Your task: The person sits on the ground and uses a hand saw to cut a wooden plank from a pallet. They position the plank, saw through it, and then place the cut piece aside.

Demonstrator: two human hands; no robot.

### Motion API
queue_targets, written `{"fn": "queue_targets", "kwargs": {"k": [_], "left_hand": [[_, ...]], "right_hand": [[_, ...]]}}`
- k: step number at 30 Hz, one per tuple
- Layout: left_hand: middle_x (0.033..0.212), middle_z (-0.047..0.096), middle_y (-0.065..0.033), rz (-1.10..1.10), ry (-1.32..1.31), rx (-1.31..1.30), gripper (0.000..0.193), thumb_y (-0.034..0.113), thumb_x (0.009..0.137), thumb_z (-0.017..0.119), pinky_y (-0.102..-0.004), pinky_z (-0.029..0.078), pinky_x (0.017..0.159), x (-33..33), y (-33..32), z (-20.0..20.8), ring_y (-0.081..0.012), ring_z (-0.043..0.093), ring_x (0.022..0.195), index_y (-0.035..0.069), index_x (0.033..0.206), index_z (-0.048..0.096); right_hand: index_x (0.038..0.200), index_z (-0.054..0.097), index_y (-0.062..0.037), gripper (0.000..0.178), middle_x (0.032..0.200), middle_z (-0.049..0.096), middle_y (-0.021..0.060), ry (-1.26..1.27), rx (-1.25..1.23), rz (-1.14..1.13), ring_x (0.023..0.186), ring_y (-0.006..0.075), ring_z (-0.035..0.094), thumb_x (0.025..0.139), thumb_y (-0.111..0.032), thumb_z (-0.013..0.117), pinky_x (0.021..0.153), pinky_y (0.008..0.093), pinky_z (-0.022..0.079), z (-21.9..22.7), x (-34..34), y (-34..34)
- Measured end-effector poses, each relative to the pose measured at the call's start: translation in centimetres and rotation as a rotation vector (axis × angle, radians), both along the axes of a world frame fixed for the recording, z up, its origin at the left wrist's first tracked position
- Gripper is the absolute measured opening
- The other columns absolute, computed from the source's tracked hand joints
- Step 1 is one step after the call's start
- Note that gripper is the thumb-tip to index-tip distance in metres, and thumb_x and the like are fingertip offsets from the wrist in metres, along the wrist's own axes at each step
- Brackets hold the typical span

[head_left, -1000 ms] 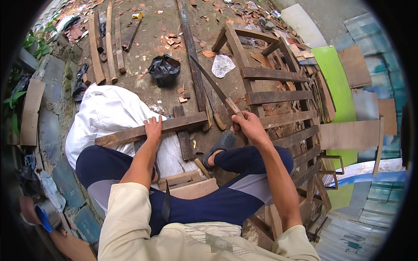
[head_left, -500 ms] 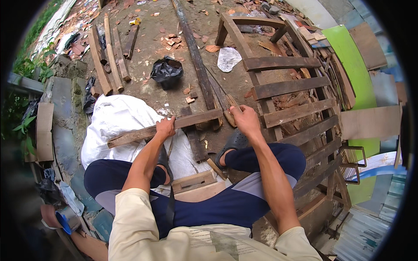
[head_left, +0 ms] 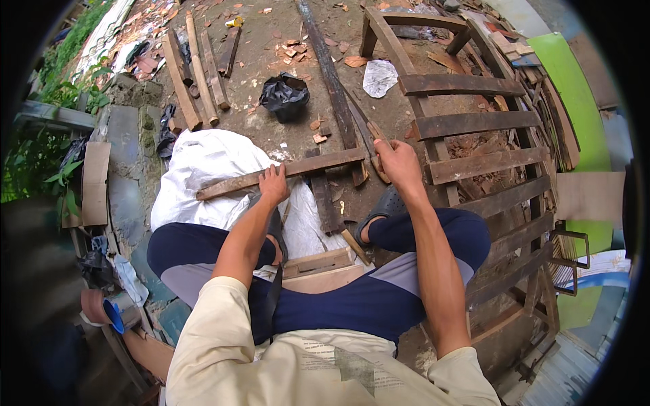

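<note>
My left hand (head_left: pixel 274 185) lies over a long brown wooden batten (head_left: pixel 315 164), its fingers bent across the top and pressing it down. The batten slants from the white sack (head_left: pixel 196 162) up toward the right, its far end resting on other timber. My right hand (head_left: pixel 399 164) is closed round the wooden handle of a handsaw (head_left: pixel 361 124). The saw's grey blade points away from me, beside the batten's right end; whether its teeth touch the wood I cannot tell. Beneath the batten runs a dark wooden piece (head_left: pixel 326 206).
A slatted wooden frame (head_left: pixel 474 126) stands close on my right. Ahead are a long dark beam (head_left: pixel 326 68), a black plastic bag (head_left: pixel 284 97) and several loose wood strips (head_left: pixel 201 71). A small wooden box-like piece (head_left: pixel 318 262) lies between my legs. A block wall (head_left: pixel 125 166) runs along the left.
The whole view has shifted, so everything sits further right and a little higher. My left fingers look more spread on the batten. My right hand keeps its grip on the saw.
</note>
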State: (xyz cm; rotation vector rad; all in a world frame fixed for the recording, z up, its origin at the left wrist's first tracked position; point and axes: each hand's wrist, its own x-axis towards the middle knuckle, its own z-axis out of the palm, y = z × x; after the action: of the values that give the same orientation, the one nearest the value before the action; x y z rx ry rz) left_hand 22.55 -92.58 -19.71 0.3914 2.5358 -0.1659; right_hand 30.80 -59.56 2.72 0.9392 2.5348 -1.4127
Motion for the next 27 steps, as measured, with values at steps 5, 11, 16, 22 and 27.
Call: {"fn": "queue_targets", "kwargs": {"k": [5,11,16,22,27], "left_hand": [[0.165,0.031,-0.0197,0.118,-0.081,0.072,0.088,0.031,0.085,0.067,-0.0556,0.030,0.119,4.3,1.4,3.8,-0.0363,0.030,0.153,0.014,0.161,0.027],[0.150,0.048,-0.0229,0.237,-0.173,0.196,0.074,0.039,0.085,0.067,-0.0546,0.044,0.110,9.7,3.5,7.7,-0.0402,0.047,0.139,0.006,0.148,0.046],[0.146,0.051,-0.0254,0.245,-0.207,0.190,0.077,0.042,0.085,0.067,-0.0540,0.047,0.109,9.8,4.2,7.5,-0.0422,0.052,0.135,0.007,0.150,0.045],[0.152,0.048,-0.0211,0.161,-0.138,0.157,0.076,0.040,0.084,0.067,-0.0541,0.046,0.111,6.6,6.4,7.0,-0.0408,0.050,0.137,0.010,0.151,0.044],[0.157,0.042,-0.0212,0.144,-0.095,0.145,0.079,0.040,0.086,0.070,-0.0537,0.042,0.114,2.5,8.1,5.7,-0.0404,0.046,0.142,0.010,0.154,0.042]], "right_hand": [[0.089,0.073,0.0051,0.052,0.067,0.070,0.0147,0.001,-0.148,0.000,0.071,0.0279,0.071,0.091,-0.046,0.063,0.071,0.0401,0.052,1.5,0.7,-1.1],[0.085,0.067,-0.0013,0.033,0.067,0.058,0.0015,0.033,-0.352,-0.013,0.057,0.0116,0.054,0.098,-0.031,0.065,0.056,0.0277,0.044,2.1,1.3,-0.9],[0.086,0.068,0.0013,0.037,0.066,0.061,0.0041,0.019,-0.301,0.005,0.057,0.0132,0.058,0.096,-0.034,0.064,0.057,0.0296,0.045,2.3,1.8,-1.3],[0.100,0.073,0.0108,0.061,0.098,0.073,0.0319,0.009,0.021,0.095,0.097,0.0439,0.072,0.090,-0.048,0.061,0.088,0.0462,0.053,2.5,-0.3,0.6],[0.106,0.073,0.0086,0.058,0.104,0.070,0.0352,0.114,0.040,0.077,0.106,0.0502,0.067,0.091,-0.046,0.059,0.096,0.0491,0.051,9.2,0.0,-0.1]]}}
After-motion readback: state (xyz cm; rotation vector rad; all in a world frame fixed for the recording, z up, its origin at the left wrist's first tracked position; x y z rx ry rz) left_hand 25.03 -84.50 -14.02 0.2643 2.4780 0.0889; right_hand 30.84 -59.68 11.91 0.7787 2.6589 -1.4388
